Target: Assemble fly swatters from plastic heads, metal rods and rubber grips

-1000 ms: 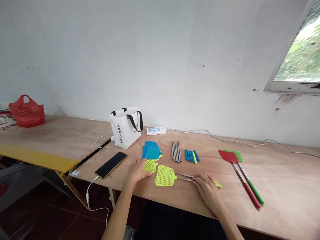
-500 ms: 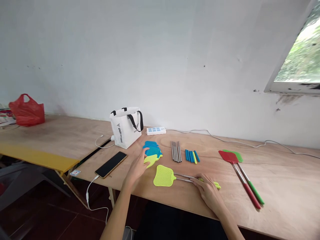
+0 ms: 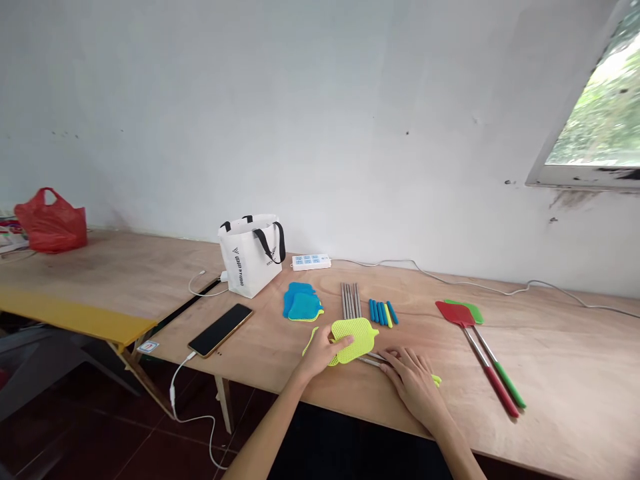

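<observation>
My left hand (image 3: 320,352) pinches a loose yellow-green swatter head (image 3: 354,333) and holds it over the head of a yellow-green fly swatter lying on the wooden table (image 3: 550,373). That swatter's metal rod (image 3: 371,360) runs right under my right hand (image 3: 413,380), which presses down on it near its yellow grip (image 3: 437,380). Behind lie a stack of blue swatter heads (image 3: 301,303), several metal rods (image 3: 351,301) and blue and yellow grips (image 3: 383,312).
A red swatter (image 3: 475,347) and a green swatter (image 3: 495,353) lie assembled at the right. A phone (image 3: 221,329) on a cable, a white tote bag (image 3: 251,255) and a power strip (image 3: 311,261) sit at the left and back. A red plastic bag (image 3: 50,221) is far left.
My left hand picked a yellow-green head from beside the blue stack and carried it right, over the swatter's head. My right hand stayed on the rod.
</observation>
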Demonstrator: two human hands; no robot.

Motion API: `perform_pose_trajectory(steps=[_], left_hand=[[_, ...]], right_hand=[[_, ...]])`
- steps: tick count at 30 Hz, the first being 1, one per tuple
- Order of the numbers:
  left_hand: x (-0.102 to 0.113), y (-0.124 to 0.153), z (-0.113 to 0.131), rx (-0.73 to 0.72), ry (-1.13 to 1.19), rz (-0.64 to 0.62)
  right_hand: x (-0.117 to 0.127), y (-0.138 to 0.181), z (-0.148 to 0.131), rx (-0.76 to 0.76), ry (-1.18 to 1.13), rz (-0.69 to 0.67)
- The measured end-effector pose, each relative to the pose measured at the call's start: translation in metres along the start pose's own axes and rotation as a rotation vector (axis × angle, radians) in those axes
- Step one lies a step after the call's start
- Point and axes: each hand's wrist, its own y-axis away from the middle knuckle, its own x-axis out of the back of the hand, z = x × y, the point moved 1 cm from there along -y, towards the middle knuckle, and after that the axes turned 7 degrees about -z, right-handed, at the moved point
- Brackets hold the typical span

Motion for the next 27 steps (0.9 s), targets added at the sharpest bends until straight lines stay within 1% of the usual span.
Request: perform_pose_trajectory(steps=[3,7,12,16,21,24,27], left_hand=[[-0.009,-0.001,-0.012,0.0,-0.087,-0.077],[-0.012,0.0,-0.016,0.005,-0.153,-0.074],[-0.013,0.001,-0.017,0.008,-0.116,-0.093],[-0.013,-0.001,-0.018,-0.012,-0.072,-0.034],[-0.01,-0.004,-0.019,-0.026,0.066,0.068],[-0.008,-0.006,-0.019,-0.014,0.124,0.157],[-0.007,-0.006,-0.017,0.009,0.172,0.206]], right_hand=[[-0.001,0.0,0.001,-0.011,-0.022,-0.009],[-0.004,-0.001,0.003,-0.024,-0.079,0.014],[-0.008,-0.001,0.004,-0.03,-0.112,0.031],[-0.009,0.0,0.005,-0.028,-0.086,0.043],[-0.005,0.0,0.008,-0.019,-0.058,0.09],[-0.002,0.001,0.009,0.002,-0.008,0.115],[-0.001,0.004,0.008,-0.009,0.028,0.149]])
